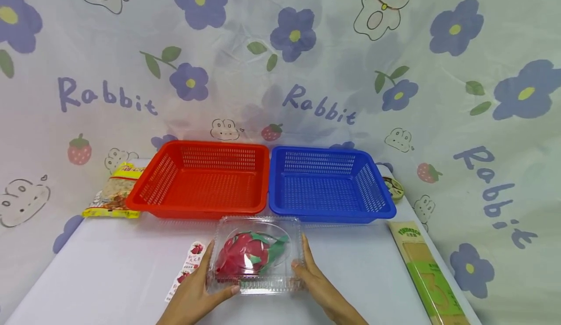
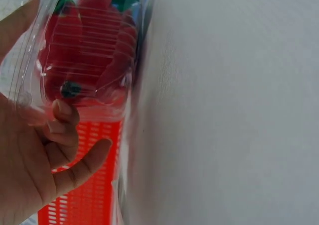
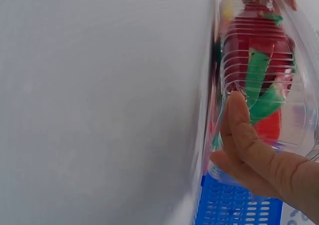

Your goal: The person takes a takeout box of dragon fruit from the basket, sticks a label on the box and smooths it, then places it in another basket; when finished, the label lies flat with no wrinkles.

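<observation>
A clear plastic clamshell box is held between both hands near the front of the table, its lid down. Inside lies a red dragon fruit with green leaf tips, which looks like a model. My left hand grips the box's left side, thumb along the front edge. On the opposite side my right hand holds it, thumb on the near right corner. In the left wrist view the fingers touch the box wall. The right wrist view shows the thumb and fingers pinching the box's edge.
Behind the box stand a red basket and a blue basket, side by side. A strip of dragon fruit stickers lies left. A yellow food bag is at far left. Noodle pack and round tin are right.
</observation>
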Demonstrator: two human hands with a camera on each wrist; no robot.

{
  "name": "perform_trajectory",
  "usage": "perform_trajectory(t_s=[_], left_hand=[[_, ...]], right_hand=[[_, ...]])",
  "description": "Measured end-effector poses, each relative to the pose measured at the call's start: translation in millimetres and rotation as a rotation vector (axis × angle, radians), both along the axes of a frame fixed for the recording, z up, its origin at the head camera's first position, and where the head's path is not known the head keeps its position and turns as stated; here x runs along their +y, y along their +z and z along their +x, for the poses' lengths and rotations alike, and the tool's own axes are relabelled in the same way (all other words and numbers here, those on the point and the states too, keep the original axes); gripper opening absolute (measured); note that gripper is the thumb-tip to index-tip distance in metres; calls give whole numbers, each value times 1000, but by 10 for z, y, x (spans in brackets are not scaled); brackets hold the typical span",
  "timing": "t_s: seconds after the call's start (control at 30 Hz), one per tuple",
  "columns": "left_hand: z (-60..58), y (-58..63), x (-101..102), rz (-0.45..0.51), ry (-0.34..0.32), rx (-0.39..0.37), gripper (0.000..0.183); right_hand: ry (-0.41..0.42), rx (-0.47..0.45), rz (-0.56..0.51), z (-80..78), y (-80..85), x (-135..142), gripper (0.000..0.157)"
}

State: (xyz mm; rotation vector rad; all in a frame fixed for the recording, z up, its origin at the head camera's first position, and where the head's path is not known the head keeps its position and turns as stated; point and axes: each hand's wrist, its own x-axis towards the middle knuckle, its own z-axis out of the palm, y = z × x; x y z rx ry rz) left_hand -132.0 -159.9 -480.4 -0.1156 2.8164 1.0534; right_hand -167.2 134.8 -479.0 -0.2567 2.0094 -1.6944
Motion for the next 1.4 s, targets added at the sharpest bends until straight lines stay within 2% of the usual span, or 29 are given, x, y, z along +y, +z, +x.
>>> perform_trajectory(t_s=[0.13, 0.33, 0.5, 0.63, 0.7, 0.8, 0.9, 1.0, 1.17, 1.4], left_hand=[[25, 17, 8, -4, 6, 1, 118], [78, 81, -70, -71, -26, -65, 123], [91, 204, -410, -102, -41, -219, 128], [77, 262, -719, -155, -31, -276, 125], [41, 264, -803, -194, -32, -246, 118], [-22, 231, -833, -241, -15, -164, 102], [-83, 168, -781, -301, 4, -59, 82], [-124, 90, -700, -347, 28, -1, 64], [-115, -15, -625, -345, 76, 41, 50], [-44, -32, -667, -273, 118, 22, 41]], right_hand=[[1, -12, 11, 4, -5, -3, 79], [-1, -46, 18, 26, 15, 26, 80], [-67, -45, 40, 43, 69, 92, 85], [-161, -26, 91, 49, 144, 160, 84], [-198, -16, 98, 49, 188, 188, 83], [-228, -4, 107, 48, 237, 220, 83], [-246, 9, 122, 59, 265, 235, 83], [-264, 26, 132, 82, 273, 236, 83], [-283, 49, 152, 112, 276, 220, 83], [-286, 75, 179, 126, 289, 205, 84]])
